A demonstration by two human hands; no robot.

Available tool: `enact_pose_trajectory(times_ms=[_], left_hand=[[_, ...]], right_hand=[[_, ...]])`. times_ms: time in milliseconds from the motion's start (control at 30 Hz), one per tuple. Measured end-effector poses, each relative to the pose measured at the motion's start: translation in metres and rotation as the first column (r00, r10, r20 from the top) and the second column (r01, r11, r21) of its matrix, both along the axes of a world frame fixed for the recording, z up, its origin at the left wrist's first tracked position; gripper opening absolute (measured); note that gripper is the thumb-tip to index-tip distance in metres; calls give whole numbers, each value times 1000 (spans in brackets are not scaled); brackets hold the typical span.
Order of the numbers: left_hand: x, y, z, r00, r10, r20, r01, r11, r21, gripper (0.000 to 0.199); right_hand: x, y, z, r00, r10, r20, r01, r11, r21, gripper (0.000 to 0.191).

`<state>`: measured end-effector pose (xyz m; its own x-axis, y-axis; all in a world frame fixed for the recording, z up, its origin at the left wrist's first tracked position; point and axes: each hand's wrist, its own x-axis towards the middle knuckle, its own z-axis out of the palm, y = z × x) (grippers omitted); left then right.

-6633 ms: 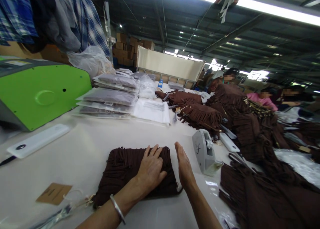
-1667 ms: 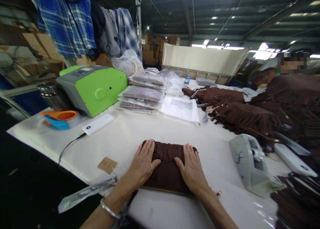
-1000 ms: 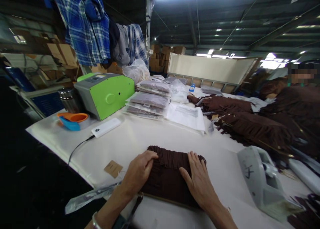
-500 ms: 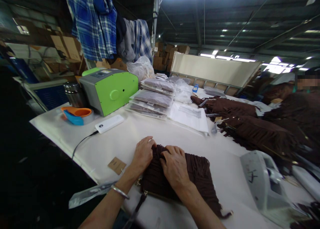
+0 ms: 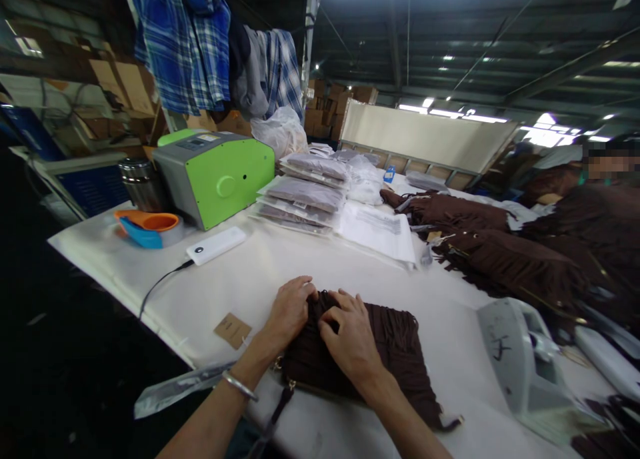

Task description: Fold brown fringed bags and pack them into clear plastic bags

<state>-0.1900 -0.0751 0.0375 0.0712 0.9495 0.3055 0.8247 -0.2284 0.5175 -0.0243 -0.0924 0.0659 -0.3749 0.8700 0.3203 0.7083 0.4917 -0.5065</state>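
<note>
A dark brown fringed bag (image 5: 400, 359) lies flat on the white table (image 5: 450, 305), its zipper edge and metal strap fittings toward me. My left hand (image 5: 293, 309), with a silver bangle on the wrist, is closed on strands at the bag's far left corner. Just to the right, my right hand (image 5: 350, 339) rests over the bag with thumb and fingers curled on the fringe. The exact pinch of both hands is partly hidden. Left of the bag lies a brown cardboard tag (image 5: 233, 330), with a strip of clear plastic (image 5: 180, 392) below it.
A green and grey machine (image 5: 225, 179) stands at the back left, near a tape roll (image 5: 150, 229) and a white power bank (image 5: 216, 245). Behind are bagged packages (image 5: 300, 199). Brown fringed bags (image 5: 510, 265) and a white tape dispenser (image 5: 515, 359) occupy the right, where another person is.
My right hand has lifted and curled slightly, opening a gap between thumb and fingers. The left hand has shifted a little along the fringe. The bag stays in place; the view has tilted slightly.
</note>
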Motion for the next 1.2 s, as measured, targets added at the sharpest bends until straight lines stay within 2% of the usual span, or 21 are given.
enact_pose_trajectory(times_ms=[67, 133, 200, 267, 400, 533, 667, 800, 900, 1000, 1100, 1200], left_hand=[[-2, 2, 2, 1000, 0, 30, -1, 1000, 12, 38], [-4, 5, 4, 998, 9, 57, -10, 1000, 20, 40], [-5, 7, 5, 998, -6, 70, 4, 1000, 20, 48], [-4, 7, 6, 997, -48, 67, 47, 999, 13, 53], [1, 4, 5, 993, -103, 61, 104, 994, -13, 43], [3, 2, 4, 992, -113, 60, 115, 993, -39, 33], [-2, 2, 6, 991, -106, 79, 110, 992, -54, 29], [-7, 8, 8, 992, -31, 123, 37, 998, -48, 33], [1, 11, 0, 999, -48, -25, 45, 993, -108, 47], [15, 2, -12, 948, -192, -256, 147, 972, -183, 62], [27, -10, -19, 895, -252, -369, 192, 963, -191, 68], [32, -15, -14, 888, -238, -393, 168, 964, -204, 70]], right_hand=[[12, -4, 5, 998, 38, -51, -40, 999, -37, 14], [34, -3, 13, 988, 22, -155, -32, 997, -66, 17], [67, 4, 20, 962, -73, -264, 51, 995, -89, 23], [105, 14, 26, 916, -224, -331, 190, 973, -133, 32], [171, 26, 27, 846, -445, -295, 392, 893, -222, 47], [200, 22, 20, 837, -501, -219, 443, 856, -265, 49], [206, 19, 13, 846, -495, -198, 430, 853, -296, 55], [199, 26, 6, 865, -455, -211, 393, 876, -280, 65], [181, 33, -6, 924, -356, -140, 327, 925, -193, 72], [156, 30, -27, 976, -210, 61, 215, 971, -106, 76], [135, 21, -43, 965, -83, 249, 105, 991, -79, 76], [129, 15, -49, 940, -60, 335, 89, 994, -69, 74]])
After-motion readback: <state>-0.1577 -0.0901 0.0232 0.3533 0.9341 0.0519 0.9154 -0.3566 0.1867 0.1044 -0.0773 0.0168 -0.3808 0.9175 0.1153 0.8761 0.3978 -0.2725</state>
